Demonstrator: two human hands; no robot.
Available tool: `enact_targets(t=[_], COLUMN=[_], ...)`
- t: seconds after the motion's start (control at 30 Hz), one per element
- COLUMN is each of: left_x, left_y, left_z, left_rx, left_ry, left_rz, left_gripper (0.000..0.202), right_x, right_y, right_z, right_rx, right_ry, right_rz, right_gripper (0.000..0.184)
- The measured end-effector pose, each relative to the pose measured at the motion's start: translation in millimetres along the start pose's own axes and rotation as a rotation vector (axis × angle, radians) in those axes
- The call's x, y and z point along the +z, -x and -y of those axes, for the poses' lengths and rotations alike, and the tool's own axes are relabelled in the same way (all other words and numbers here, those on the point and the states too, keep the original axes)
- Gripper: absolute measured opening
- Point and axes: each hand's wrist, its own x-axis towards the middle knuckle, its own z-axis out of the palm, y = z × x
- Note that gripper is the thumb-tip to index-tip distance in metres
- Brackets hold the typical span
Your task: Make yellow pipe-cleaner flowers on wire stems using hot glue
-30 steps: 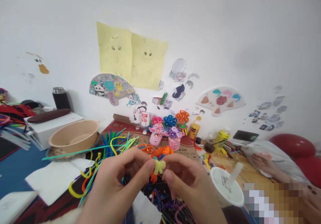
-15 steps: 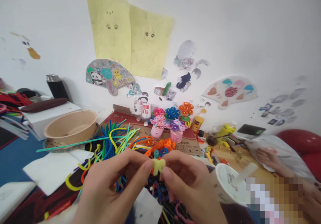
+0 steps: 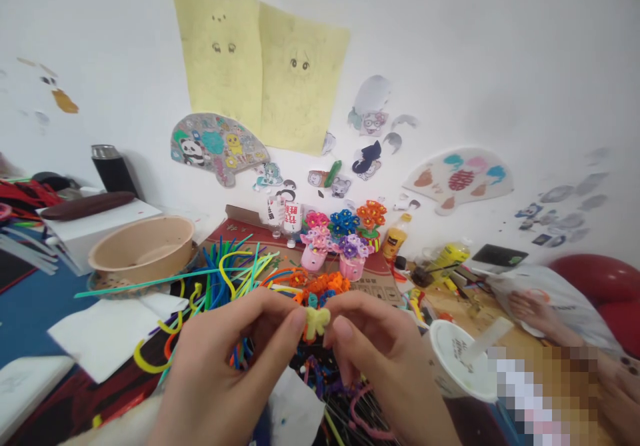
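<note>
Both my hands are raised over the table, pinching one small pale-yellow twisted pipe-cleaner piece (image 3: 316,321) between them. My left hand (image 3: 225,373) grips it from the left with thumb and forefinger closed on it. My right hand (image 3: 380,359) pinches it from the right in the same way. Just behind the piece lies a cluster of orange pipe-cleaner flowers (image 3: 320,285). A heap of loose coloured pipe cleaners (image 3: 230,276) spreads out beyond my left hand.
A tan bowl (image 3: 143,249) stands at the left, white paper sheets (image 3: 107,326) in front of it. Small pots of pipe-cleaner flowers (image 3: 335,249) stand at the back. A white cup with a straw (image 3: 463,363) is right of my hands. Another person's hand (image 3: 533,313) rests at the right.
My hands have stayed pinched on the yellow piece, turning it slightly. The view has tipped downward and shifted a little, so the wall decorations sit higher in the picture.
</note>
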Motion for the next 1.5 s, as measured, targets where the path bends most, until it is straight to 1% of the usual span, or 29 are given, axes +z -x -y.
enact_targets(t=[0.07, 0.17, 0.33, 0.37, 0.53, 0.63, 0.77, 0.87, 0.93, 1.0, 1.03, 1.07, 1.1, 1.13, 1.17, 1.2, 1.27, 1.33, 1.4, 1.5], left_x=[0.0, 0.9, 2.8, 2.7, 0.2, -1.3, -3.9, -6.1, -6.6, -6.6, -6.6, -6.6, -6.7, -6.8, -6.7, -6.4, -4.9, -2.7, -1.2, -2.4], left_y=[-1.6, -3.7, -6.3, -7.0, -11.9, -13.8, -14.7, -14.4, -13.8, -13.0, -12.7, -12.5, -12.5, -12.6, -12.9, -13.2, -14.1, -15.2, -16.5, -18.4], left_z=[-0.9, -3.2, -10.1, -10.8, -9.6, -10.0, -12.0, -11.1, -9.3, -7.6, -7.0, -6.8, -6.9, -7.2, -7.7, -8.5, -10.2, -11.7, -12.1, -10.2], left_rx=[-0.035, -0.072, -0.133, -0.138, -0.06, -0.048, -0.05, -0.045, -0.05, -0.062, -0.076, -0.091, -0.107, -0.12, -0.131, -0.136, -0.155, -0.187, -0.193, -0.102], left_ry=[0.039, 0.103, 0.167, 0.161, 0.087, 0.066, 0.062, 0.077, 0.086, 0.093, 0.094, 0.1, 0.111, 0.125, 0.139, 0.153, 0.183, 0.204, 0.21, 0.142], left_rz=[0.018, 0.043, -0.001, 0.005, 0.105, 0.1, 0.123, 0.129, 0.13, 0.135, 0.14, 0.147, 0.152, 0.156, 0.159, 0.164, 0.165, 0.155, 0.156, 0.191], left_gripper=[0.022, 0.024, 0.024, 0.024, 0.024, 0.026, 0.027, 0.025, 0.026, 0.028, 0.028, 0.029, 0.029, 0.03, 0.029, 0.029, 0.03, 0.029, 0.03, 0.034], right_x=[-2.1, -3.9, -4.0, -3.9, -3.2, -4.0, -7.6, -11.6, -13.9, -15.4, -15.7, -15.9, -15.9, -15.9, -15.8, -15.7, -15.3, -14.7, -14.0, -13.2], right_y=[-1.3, -2.2, -1.1, -0.9, -1.7, -2.7, -3.3, -3.2, -3.5, -3.8, -3.9, -3.7, -3.4, -2.9, -2.3, -1.7, -0.7, -0.4, -0.8, -1.5], right_z=[0.1, -1.5, -3.6, -3.4, -2.1, -2.0, -0.6, 2.2, 4.0, 4.9, 4.9, 4.5, 3.8, 2.7, 1.4, 0.0, -2.9, -4.9, -5.6, -4.2], right_rx=[-0.016, -0.005, 0.002, 0.007, 0.032, 0.042, 0.042, 0.013, -0.056, -0.181, -0.26, -0.344, -0.425, -0.506, -0.579, -0.648, -0.755, -0.817, -0.832, -0.783], right_ry=[0.014, 0.02, -0.023, -0.023, -0.031, -0.027, -0.022, 0.054, 0.18, 0.345, 0.418, 0.473, 0.514, 0.546, 0.58, 0.617, 0.7, 0.756, 0.776, 0.733], right_rz=[0.005, 0.017, 0.053, 0.053, 0.014, 0.003, -0.015, -0.041, -0.056, -0.059, -0.062, -0.069, -0.078, -0.087, -0.092, -0.1, -0.12, -0.158, -0.184, -0.178], right_gripper=[0.025, 0.024, 0.022, 0.021, 0.018, 0.019, 0.021, 0.022, 0.027, 0.031, 0.028, 0.021, 0.009, 0.004, 0.014, 0.02, 0.022, 0.019, 0.017, 0.013])
